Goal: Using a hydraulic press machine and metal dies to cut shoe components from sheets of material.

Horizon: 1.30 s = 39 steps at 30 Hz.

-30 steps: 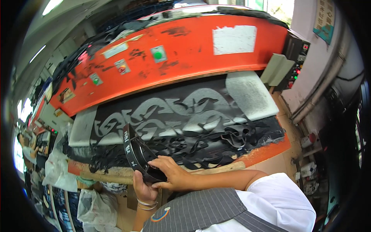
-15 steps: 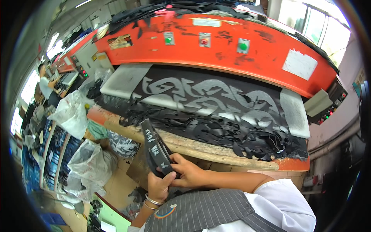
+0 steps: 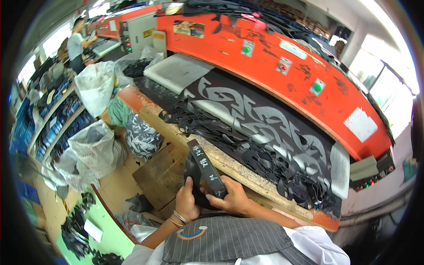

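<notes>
Left hand [image 3: 187, 203] and right hand [image 3: 232, 197] share a closed grip on a rigid-looking, white-marked black band [image 3: 206, 168] at six o'clock, beside tangled black scraps [image 3: 258, 157]; the view has turned, shifting the glossy orange machine [image 3: 261, 73] toward one o'clock.

At ten o'clock, a person in a pale top [image 3: 75, 45] stands in the background; nearer on that bearing, a white plastic bag [image 3: 93, 87]. At nine o'clock, an open white sack [image 3: 96, 143], with a camouflage-patterned bundle [image 3: 142, 138] beside it. Toward eight, a pale green bench [image 3: 114, 227] bears black pieces [image 3: 74, 230] and a white sheet [image 3: 93, 230]. Between two and three, a bright window [image 3: 394, 90].
</notes>
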Motion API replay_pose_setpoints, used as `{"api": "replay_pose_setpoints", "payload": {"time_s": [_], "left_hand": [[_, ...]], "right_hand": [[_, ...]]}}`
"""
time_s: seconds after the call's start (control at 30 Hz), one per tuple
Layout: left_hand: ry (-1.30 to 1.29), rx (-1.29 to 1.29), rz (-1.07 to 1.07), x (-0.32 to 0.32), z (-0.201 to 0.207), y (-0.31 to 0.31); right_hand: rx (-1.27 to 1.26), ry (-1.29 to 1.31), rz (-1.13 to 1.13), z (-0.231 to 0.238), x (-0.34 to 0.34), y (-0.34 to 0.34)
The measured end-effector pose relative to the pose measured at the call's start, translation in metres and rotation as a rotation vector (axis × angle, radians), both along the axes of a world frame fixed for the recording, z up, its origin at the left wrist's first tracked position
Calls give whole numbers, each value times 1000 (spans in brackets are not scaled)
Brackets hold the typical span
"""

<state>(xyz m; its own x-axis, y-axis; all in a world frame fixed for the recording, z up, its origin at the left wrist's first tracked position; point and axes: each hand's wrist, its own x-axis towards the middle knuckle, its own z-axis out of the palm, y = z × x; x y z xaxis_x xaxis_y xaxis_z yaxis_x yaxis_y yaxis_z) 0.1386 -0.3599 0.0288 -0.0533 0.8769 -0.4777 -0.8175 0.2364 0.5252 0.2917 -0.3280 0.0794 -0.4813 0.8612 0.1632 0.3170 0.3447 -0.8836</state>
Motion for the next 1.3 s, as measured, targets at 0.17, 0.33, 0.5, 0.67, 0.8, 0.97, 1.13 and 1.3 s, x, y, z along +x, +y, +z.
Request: {"api": "replay_pose_setpoints", "payload": {"time_s": [0.17,0.33,0.5,0.67,0.8,0.97,1.13,1.3], "left_hand": [[-220,28,37,-14,-27,-26],[87,113,252,-35,-37,-84],[40,-7,337,-8,-44,-139],[-83,227,409,21,-62,-163],[-85,193,395,29,-80,-190],[-374,395,-27,-28,-64,-193],[48,387,-133,-31,-43,-164],[45,246,121,-2,-42,-184]], "right_hand": [[-272,6,119,24,-7,-7],[-163,-209,108,29,1,-19],[-242,-240,232,24,21,-31],[-241,-237,275,45,20,-46],[-268,-293,334,29,19,-38],[-200,-366,640,31,2,-31],[-527,-329,620,37,-12,-39],[-427,-518,539,47,-8,-33]]}}
